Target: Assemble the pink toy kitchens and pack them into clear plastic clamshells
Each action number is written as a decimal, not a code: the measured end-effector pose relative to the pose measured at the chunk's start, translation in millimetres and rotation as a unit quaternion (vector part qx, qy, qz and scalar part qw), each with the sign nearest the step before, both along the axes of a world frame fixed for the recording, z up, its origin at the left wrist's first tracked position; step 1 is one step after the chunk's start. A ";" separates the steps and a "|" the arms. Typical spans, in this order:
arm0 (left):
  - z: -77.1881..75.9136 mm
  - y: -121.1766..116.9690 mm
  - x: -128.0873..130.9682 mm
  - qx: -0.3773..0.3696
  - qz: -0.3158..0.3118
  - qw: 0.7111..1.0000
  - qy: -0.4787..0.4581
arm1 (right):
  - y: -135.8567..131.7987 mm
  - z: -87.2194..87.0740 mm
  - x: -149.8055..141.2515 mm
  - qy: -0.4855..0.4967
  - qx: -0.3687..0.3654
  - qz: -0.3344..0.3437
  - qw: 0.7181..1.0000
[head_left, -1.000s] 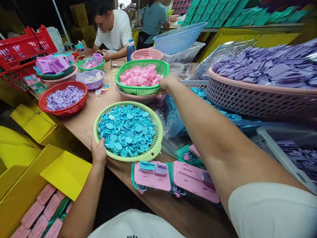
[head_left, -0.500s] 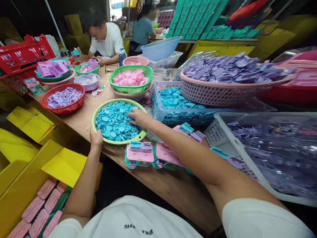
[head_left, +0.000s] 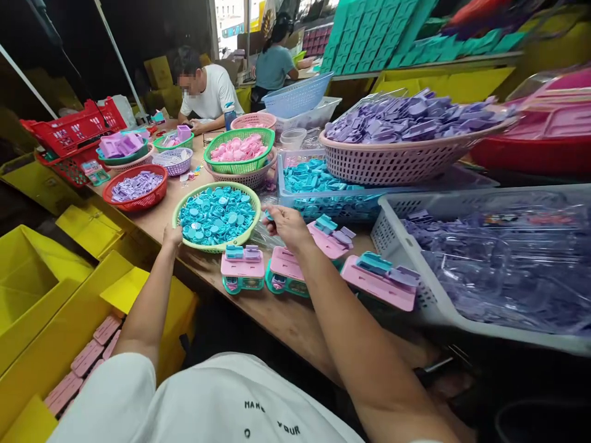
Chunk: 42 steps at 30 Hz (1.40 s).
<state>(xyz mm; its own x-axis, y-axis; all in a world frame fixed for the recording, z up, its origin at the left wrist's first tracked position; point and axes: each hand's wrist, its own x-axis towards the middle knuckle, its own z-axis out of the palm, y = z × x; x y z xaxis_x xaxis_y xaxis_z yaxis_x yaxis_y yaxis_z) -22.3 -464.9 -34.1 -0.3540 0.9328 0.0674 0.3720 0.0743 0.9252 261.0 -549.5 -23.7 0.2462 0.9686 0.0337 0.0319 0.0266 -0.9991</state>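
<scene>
My left hand point(head_left: 172, 236) grips the near rim of a light green basket point(head_left: 252, 198) full of small turquoise round parts point(head_left: 216, 216). My right hand point(head_left: 285, 223) hovers just right of that basket, fingers pinched on a small turquoise part. In front of it on the wooden table point(head_left: 277, 314) lie pink toy cases with turquoise and purple pieces on top point(head_left: 242, 264), point(head_left: 286, 271), point(head_left: 381, 283).
A green basket of pink parts point(head_left: 239, 149), a red basket of purple parts point(head_left: 135, 187), a pink basket heaped with purple parts point(head_left: 406, 132) and a white crate with plastic bags point(head_left: 498, 264) crowd the table. Yellow bins point(head_left: 55, 295) stand at left. Two people point(head_left: 205, 89) work at the far end.
My right hand drew back from the far green basket to the turquoise parts, then lifted out to the right, pinching one. The view pulled back. My left hand stayed on the rim.
</scene>
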 end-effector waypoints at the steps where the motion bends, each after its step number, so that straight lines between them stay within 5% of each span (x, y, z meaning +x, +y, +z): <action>1: 2.1 -3.6 -2.8 -0.002 0.019 1.000 0.016 | -6.5 -2.5 2.9 0.040 -0.006 0.013 0.999; 3: 9.0 -13.2 -6.3 0.007 0.063 0.997 0.052 | -17.3 -4.0 8.3 0.109 -0.017 0.032 0.993; 6: 23.6 -32.3 8.1 0.118 0.070 0.984 0.111 | -26.8 2.9 12.1 0.125 -0.013 0.044 0.991; 9: 36.6 -49.0 53.3 0.174 -0.124 0.976 0.036 | -24.9 17.4 5.0 0.076 0.019 0.071 0.994; 11: 42.2 -53.5 88.1 0.101 -0.300 0.944 -0.092 | -17.0 26.7 -6.5 0.029 0.056 0.075 0.995; 13: 44.0 -51.5 113.5 0.053 -0.368 0.904 -0.209 | -5.9 32.0 -20.4 -0.025 0.099 0.055 0.993; 17: 37.3 -36.6 121.4 0.031 -0.313 0.887 -0.338 | 16.7 27.5 -43.8 -0.142 0.159 0.015 0.977; 22: 27.2 -17.3 87.4 -0.007 -0.239 0.901 -0.362 | 32.9 13.2 -48.7 -0.218 0.113 0.080 0.966; 25: 23.8 -7.9 64.4 0.011 -0.167 0.923 -0.348 | 40.7 7.3 -42.5 -0.384 0.098 0.184 0.899; 28: 22.5 -1.1 46.7 -0.048 -0.137 0.906 -0.397 | 51.1 4.2 -36.5 -0.535 0.027 0.248 0.807; 32: 24.3 6.7 32.3 -0.090 -0.129 0.884 -0.440 | 61.3 7.3 -31.6 -0.607 -0.021 0.135 0.783; 35: 26.0 12.8 26.8 -0.082 -0.154 0.894 -0.413 | 61.2 10.5 -36.9 -0.580 0.026 0.227 0.782; 38: 26.8 15.6 25.6 -0.093 -0.191 0.889 -0.407 | 60.6 8.6 -48.8 -0.587 0.022 0.333 0.737; 42: 26.6 11.2 29.9 -0.123 -0.255 0.874 -0.396 | 69.4 0.2 -53.7 -0.632 -0.005 0.314 0.708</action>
